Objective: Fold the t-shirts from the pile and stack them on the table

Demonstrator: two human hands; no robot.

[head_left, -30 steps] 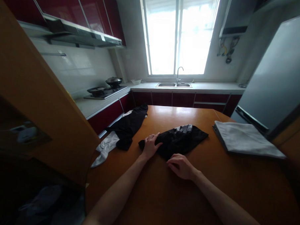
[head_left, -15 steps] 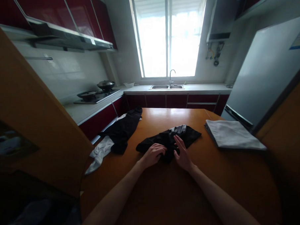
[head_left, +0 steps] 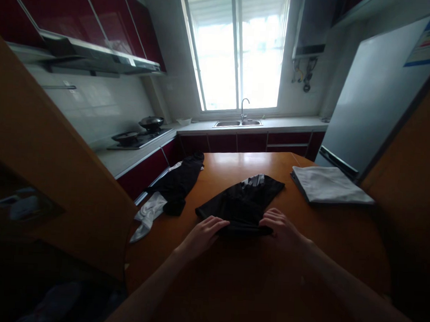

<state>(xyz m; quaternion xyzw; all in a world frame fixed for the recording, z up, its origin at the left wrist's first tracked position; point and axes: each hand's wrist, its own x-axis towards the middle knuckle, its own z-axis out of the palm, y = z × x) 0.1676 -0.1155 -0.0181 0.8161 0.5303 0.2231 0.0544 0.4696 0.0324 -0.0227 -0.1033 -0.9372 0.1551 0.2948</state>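
Observation:
A black garment with a grey-white printed patch lies on the wooden table in front of me. Its kind cannot be made out. My left hand pinches the near edge at the left, fingers closed over the cloth. At the right end of that same edge, my right hand grips the fabric between thumb and fingers. The near edge is stretched fairly straight between both hands, while the far part still rests on the tabletop.
On the table's left lies a crumpled heap of black and white clothes. A folded white cloth stack sits at the right. Beyond the round-edged table are a sink, a stove with pans and a fridge.
My hands have moved apart and nearer to me, taking hold of the black garment's near edge. The bunched cloth is now spread wider. The view has shifted slightly.

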